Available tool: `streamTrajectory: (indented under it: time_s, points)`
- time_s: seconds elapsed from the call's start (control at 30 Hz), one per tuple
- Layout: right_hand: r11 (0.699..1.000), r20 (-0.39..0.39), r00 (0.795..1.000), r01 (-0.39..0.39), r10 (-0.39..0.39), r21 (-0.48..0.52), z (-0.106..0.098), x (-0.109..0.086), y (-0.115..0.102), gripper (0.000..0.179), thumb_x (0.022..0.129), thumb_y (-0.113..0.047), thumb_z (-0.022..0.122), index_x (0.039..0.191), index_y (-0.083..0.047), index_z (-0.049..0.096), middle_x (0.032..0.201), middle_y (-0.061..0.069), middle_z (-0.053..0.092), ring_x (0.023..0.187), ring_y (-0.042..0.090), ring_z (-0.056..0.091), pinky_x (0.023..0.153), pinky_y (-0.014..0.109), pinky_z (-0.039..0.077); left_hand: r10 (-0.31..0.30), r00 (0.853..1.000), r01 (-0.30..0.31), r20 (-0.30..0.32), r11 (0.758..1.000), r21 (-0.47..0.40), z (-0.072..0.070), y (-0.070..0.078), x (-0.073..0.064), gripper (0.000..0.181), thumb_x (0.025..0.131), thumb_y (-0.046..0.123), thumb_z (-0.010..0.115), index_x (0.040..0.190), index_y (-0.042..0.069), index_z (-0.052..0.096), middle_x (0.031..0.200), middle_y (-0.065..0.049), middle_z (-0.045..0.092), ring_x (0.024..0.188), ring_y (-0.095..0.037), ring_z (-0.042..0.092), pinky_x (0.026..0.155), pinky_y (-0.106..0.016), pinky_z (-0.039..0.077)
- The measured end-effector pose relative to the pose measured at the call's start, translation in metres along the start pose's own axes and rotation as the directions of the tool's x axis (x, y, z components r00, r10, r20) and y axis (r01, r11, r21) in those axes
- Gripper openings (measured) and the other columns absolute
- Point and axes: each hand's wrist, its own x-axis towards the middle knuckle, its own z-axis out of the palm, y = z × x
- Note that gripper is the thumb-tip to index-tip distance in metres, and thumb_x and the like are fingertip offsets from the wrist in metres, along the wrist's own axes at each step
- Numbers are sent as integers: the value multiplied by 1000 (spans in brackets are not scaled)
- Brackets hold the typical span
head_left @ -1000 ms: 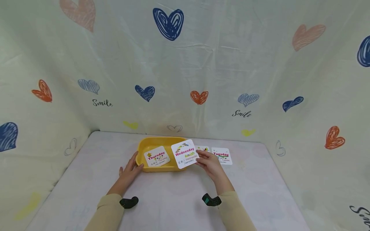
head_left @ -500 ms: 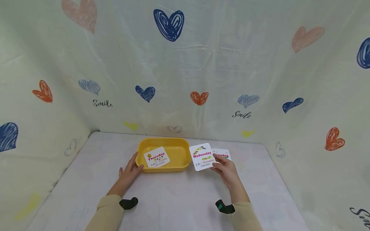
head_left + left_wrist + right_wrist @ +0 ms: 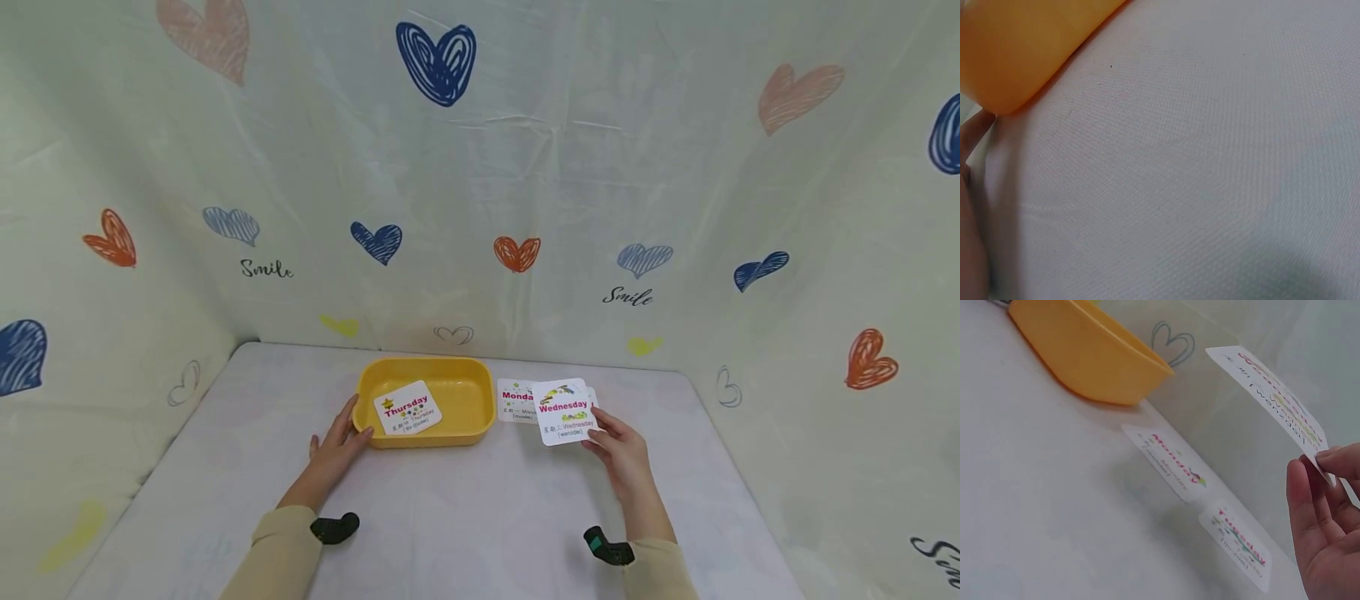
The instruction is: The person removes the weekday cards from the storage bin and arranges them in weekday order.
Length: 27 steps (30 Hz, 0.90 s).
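My right hand point(image 3: 621, 454) pinches a white card marked Wednesday point(image 3: 566, 408) by its right edge, thumb against fingers. In the right wrist view that card is tilted and raised above the table. Below it lie a Monday card point(image 3: 1169, 464) and, to its right, a Tuesday card point(image 3: 1235, 549); the head view shows the raised card covering most of the Tuesday card. At the left end of a yellow tray point(image 3: 472, 435), my left hand point(image 3: 337, 446) holds the corner between thumb and fingers. Inside the tray lies a Thursday card point(image 3: 407, 408), slightly turned.
A white-covered table point(image 3: 465, 525) carries the tray and cards near its back edge. Behind and at the sides hangs a pale curtain point(image 3: 555, 167) printed with hearts. Both wrists wear a dark device.
My right hand has carried the Wednesday card rightward, from over the tray to above the Tuesday card. The Monday card has come into view. My left hand and the tray have stayed put.
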Motion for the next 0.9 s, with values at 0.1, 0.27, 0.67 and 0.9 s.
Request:
streamTrajectory:
  time_s: [0.1,0.27,0.67,0.9]
  points:
    - [999,-35,999,-2,1,-33,-9,2,1,49,91,11,55,138,9,47,123,13,55,94,12,63,82,28,56,2,1000,-2,1,1000,0,0,0,0,83,95,52,54,158,27,5,159,-19,15,146,-41,10,106,-59,-25]
    - [998,-90,996,-18,12,-61,-23,6,2,48,91,10,55,139,7,47,126,14,53,96,11,63,84,27,55,-1,1000,1,8,1000,-7,0,1,-1,83,95,53,53,158,27,4,160,-19,14,146,-40,10,105,-59,-26]
    - [993,-161,986,-50,32,-109,-48,18,3,47,96,4,51,142,1,46,134,14,44,88,10,64,79,29,57,2,1000,-2,14,1000,-14,-1,2,-3,82,96,52,53,158,29,4,159,-18,15,146,-39,9,106,-58,-26]
    - [995,-222,975,-36,15,-91,-57,28,5,50,93,7,49,142,0,46,130,10,44,95,13,60,78,29,58,3,1000,-3,7,1000,-2,-1,3,-3,82,97,50,53,158,27,5,160,-19,14,146,-40,10,106,-59,-25]
